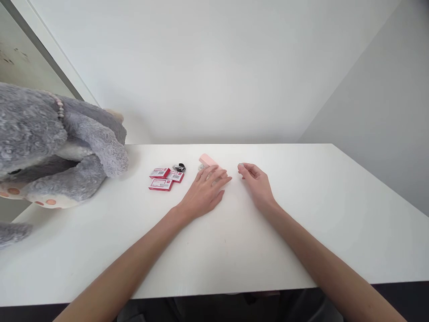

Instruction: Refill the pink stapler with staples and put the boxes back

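Observation:
My left hand [207, 190] lies palm down over the near end of a long pink object [208, 160], which looks like a stapler. Its fingers are stretched out and slightly apart, hiding part of the pink body. Beside that object, a small whitish thing [201, 167] shows only partly behind the fingers. To the right, my right hand [257, 181] is closed in a pinch, thumb against forefinger. A small silvery piece [240, 165] shows at its fingertips, too small to make out fully.
Left of my hands are small red-and-white boxes [161, 184], partly stacked, with a black and silver staple remover [179, 167] behind them. A big grey plush toy [77, 138] takes up the left side of the white table [321, 214]. A wall [214, 76] rises behind.

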A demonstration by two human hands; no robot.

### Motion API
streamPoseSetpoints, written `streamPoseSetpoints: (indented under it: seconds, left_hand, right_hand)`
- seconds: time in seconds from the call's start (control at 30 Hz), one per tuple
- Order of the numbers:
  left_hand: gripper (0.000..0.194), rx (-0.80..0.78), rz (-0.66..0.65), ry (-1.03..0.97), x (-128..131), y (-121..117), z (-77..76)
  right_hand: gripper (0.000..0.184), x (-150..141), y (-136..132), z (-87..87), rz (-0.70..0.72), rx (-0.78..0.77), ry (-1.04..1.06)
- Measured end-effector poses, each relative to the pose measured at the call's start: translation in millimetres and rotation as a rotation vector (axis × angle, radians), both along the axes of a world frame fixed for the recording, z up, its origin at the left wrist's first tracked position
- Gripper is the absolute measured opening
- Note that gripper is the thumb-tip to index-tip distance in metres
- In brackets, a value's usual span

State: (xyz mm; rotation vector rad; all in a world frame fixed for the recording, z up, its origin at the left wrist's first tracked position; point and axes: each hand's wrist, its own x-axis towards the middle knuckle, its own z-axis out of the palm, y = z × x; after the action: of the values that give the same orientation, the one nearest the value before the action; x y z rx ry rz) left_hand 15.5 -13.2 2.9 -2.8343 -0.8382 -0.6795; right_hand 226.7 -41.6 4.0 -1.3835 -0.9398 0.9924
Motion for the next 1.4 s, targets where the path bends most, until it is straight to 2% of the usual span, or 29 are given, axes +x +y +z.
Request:
streamPoseSetpoints:
  seconds: [0.27,0.53,0.7,0.87,1.03,1.4]
  left_hand:
    - [0.041,0.049,0.23,-0.035,-7,11,-8.9]
    - [0.038,0.057,0.411,-0.028,-10,13,-5.5]
    - [0.039,-0.002,0.542,-0.066,-10,12,-6.1]
    - [0.051,-0.066,0.673,-0.111,-10,11,-8.4]
    - [0.06,-0.076,0.717,-0.111,-10,10,-8.6]
    - [0.063,-0.098,0.746,-0.057,-7,5,-4.6]
  right_hand:
    - [0.048,0,-1,0.6,0.026,-0.034,-0.011]
    - [0.048,1,-1,-0.4,0.043,-0.025,-0.037]
    - [0.047,2,0,-2.1,0.046,-0.015,-0.037]
    - [0.047,2,0,-3.4,0.045,-0.006,-0.038]
    - [0.048,2,1,-4.0,0.045,-0.014,-0.034]
    - [0.048,2,2,-4.6,0.05,-0.008,-0.047]
